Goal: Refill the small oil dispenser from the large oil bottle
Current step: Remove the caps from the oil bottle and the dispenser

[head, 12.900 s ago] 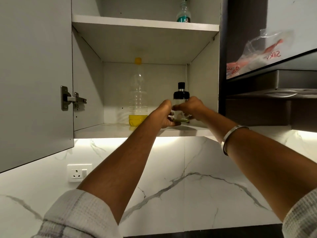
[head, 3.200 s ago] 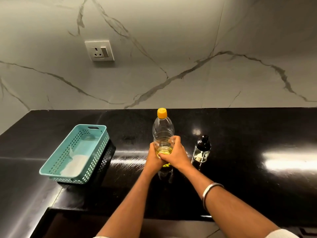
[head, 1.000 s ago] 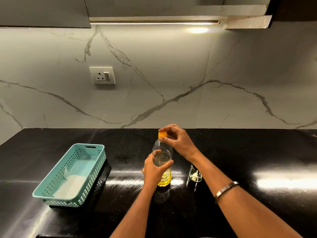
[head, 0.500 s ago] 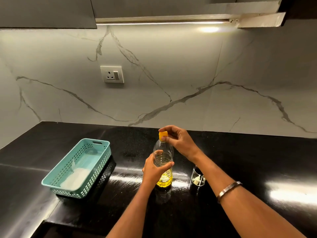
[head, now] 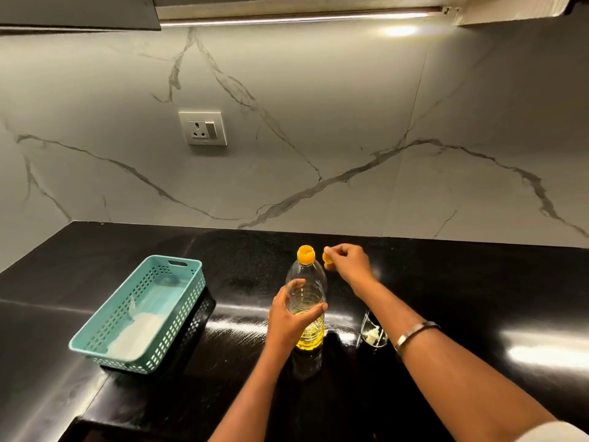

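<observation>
The large clear oil bottle [head: 307, 291] stands upright on the black counter [head: 446, 282], with yellow oil in its lowest part and an open yellow neck at the top. My left hand [head: 288, 317] grips its body at mid-height. My right hand [head: 347, 261] is just right of the neck and pinches the yellow cap [head: 327, 258], which is off the bottle. The small glass oil dispenser [head: 373, 333] stands right of the bottle; my right forearm hides its top.
A teal perforated basket [head: 95, 341] with something white inside sits on the counter to the left. A marble backsplash with a wall socket [head: 204, 128] rises behind. Cabinets with a light strip [head: 299, 17] hang overhead.
My right hand has lifted the yellow cap off the bottle's neck and moved it a little to the right. My left hand keeps its grip on the bottle.
</observation>
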Demonstrator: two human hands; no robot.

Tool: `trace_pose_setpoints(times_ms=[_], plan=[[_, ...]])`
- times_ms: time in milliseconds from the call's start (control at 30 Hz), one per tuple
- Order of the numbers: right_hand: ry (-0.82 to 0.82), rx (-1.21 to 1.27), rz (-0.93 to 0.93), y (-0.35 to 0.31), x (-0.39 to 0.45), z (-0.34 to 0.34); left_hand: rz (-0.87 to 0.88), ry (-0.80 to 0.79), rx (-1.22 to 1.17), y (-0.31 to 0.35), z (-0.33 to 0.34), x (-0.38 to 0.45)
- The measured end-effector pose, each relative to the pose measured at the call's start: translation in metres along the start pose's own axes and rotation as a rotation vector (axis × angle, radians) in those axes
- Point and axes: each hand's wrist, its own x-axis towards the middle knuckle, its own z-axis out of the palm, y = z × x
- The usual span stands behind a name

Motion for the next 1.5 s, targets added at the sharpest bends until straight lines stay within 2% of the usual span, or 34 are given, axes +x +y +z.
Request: trace_pose_setpoints(times_ms=[333, 467, 667, 1033, 1167, 1267, 1333, 1400, 1500], plan=[[0.019, -0.277, 0.222, 0.053, 0.036, 0.028, 0.027, 0.001, -0.023, 0.005, 0.000, 0.002], [-0.056, -0.371, 0.342, 0.071, 0.038, 0.038, 0.041, 0.008, -0.007, 0.004, 0.000, 0.002], [-0.028, -0.389, 0.442, 0.097, 0.046, 0.047, 0.058, -0.001, 0.034, -0.001, -0.001, 0.002], [-0.038, -0.560, 0.382, 0.080, 0.041, 0.045, 0.059, -0.022, 0.046, 0.001, -0.002, -0.005], [-0.044, -0.531, 0.299, 0.065, 0.043, 0.033, 0.050, 0.096, 0.167, -0.008, 0.000, -0.036], [-0.058, -0.508, 0.226, 0.054, 0.042, 0.022, -0.001, 0.230, 0.117, -0.020, 0.007, -0.082], [-0.085, -0.542, 0.164, 0.045, 0.037, 0.012, -0.022, 0.261, 0.055, -0.026, 0.019, -0.115], [-0.107, -0.612, 0.104, 0.038, 0.031, 0.001, 0.024, 0.230, 0.047, -0.031, 0.034, -0.142], [-0.156, -0.738, 0.031, 0.033, 0.021, -0.020, 0.116, 0.085, 0.076, -0.027, 0.060, -0.161]])
